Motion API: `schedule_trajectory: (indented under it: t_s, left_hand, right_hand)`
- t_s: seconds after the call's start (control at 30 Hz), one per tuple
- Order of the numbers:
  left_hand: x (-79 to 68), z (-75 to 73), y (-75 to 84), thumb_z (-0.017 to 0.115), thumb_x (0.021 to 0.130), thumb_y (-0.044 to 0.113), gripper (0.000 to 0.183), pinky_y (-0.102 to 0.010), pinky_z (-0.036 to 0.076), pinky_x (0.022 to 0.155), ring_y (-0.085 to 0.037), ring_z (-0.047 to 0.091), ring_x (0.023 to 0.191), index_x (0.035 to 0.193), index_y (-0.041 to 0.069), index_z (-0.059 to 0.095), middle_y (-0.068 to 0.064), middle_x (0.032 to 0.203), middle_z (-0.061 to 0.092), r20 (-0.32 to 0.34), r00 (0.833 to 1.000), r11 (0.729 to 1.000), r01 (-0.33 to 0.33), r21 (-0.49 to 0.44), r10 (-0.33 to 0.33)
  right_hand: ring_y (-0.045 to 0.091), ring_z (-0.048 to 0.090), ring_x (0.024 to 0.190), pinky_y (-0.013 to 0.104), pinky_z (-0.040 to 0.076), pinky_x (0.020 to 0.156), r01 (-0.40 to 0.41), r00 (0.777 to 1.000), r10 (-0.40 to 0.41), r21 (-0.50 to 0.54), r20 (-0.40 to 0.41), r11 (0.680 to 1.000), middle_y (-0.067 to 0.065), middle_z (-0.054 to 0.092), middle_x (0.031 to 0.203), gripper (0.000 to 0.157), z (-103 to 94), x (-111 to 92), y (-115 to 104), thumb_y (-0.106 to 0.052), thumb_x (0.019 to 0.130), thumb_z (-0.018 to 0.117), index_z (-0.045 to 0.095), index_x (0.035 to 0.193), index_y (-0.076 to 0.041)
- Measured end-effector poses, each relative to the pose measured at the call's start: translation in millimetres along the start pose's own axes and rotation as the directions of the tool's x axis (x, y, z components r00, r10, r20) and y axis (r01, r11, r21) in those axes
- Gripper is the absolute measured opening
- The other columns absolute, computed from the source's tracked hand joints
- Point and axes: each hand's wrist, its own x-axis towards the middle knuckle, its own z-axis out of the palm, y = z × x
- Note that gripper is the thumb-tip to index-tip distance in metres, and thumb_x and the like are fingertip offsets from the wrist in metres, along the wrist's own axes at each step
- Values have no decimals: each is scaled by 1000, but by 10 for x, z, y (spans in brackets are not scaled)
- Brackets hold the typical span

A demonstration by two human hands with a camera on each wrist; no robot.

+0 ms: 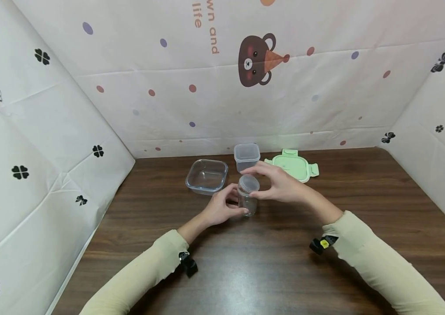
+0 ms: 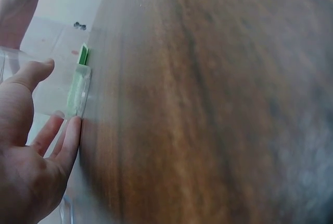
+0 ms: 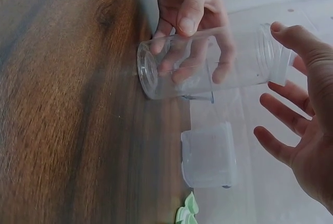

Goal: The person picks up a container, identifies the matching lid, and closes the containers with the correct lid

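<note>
A clear round jar point(image 1: 247, 204) with a translucent lid point(image 1: 249, 183) stands upright on the wooden table, near the middle in the head view. My left hand point(image 1: 222, 206) grips its lower body from the left; through the clear wall in the right wrist view, the fingers of that left hand point(image 3: 190, 31) show behind the jar point(image 3: 208, 65). From the right, my right hand point(image 1: 279, 181) holds the lid between thumb and fingers. Its thumb point(image 3: 296, 39) sits at the jar's neck, and the lower fingers spread away from the lid point(image 3: 281, 66).
Behind the jar to the left is a square glass container point(image 1: 206, 176). A small translucent plastic box point(image 1: 247, 154) stands straight behind it, beside a light green clip lid point(image 1: 293, 166). A white printed cloth point(image 1: 222, 109) rises along the table's far edge.
</note>
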Motion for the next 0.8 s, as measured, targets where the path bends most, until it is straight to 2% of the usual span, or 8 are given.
schedule_trajectory:
  t_s: [0.1,0.3,0.47,0.6,0.67,0.8]
  left_hand:
    - [-7,3,5,99,88,22,63,-29,72,92,-17,77,113,141,29,67,-7,129,77,-4,1000,1000,-2,-3,2]
    - [-22,2,9,99,88,24,61,-29,72,92,-18,77,113,140,29,68,-8,128,77,-9,1000,1000,-10,-13,10]
    - [-25,-6,19,98,88,22,61,-29,72,93,-18,77,114,140,28,67,-7,128,76,-5,1000,1000,-3,-12,3]
    - [-36,-10,71,98,90,21,62,-28,71,95,-18,77,116,143,24,66,-9,131,75,9,1000,1000,15,-3,-15]
    - [-77,-15,187,97,92,23,62,-29,71,95,-20,77,117,145,19,64,-11,132,75,18,1000,999,-9,41,8]
    - [-77,-10,208,97,92,23,63,-29,71,96,-20,77,118,146,18,64,-11,133,75,22,1000,999,-5,43,4]
  right_hand:
    - [24,70,122,54,64,103,1,1000,-1,8,6,1000,9,75,133,56,20,0,-6,-12,93,93,72,145,-9]
    - [22,69,116,51,64,98,-28,999,28,4,28,1000,8,73,128,51,22,0,-23,-14,94,93,75,141,-11]
    - [23,68,117,54,64,98,-41,998,42,-10,51,999,9,71,128,51,10,13,-29,-16,94,93,76,142,-12]
    - [24,69,119,50,64,99,-39,998,40,-15,55,999,9,71,129,51,12,15,-26,-16,94,92,77,142,-12]
    - [24,69,119,50,64,100,-44,997,45,-13,57,999,9,71,129,51,11,11,-27,-16,94,92,77,142,-12]
    - [23,69,119,54,63,101,-61,996,61,-3,65,998,8,71,129,52,-2,2,-29,-17,95,92,76,143,-13]
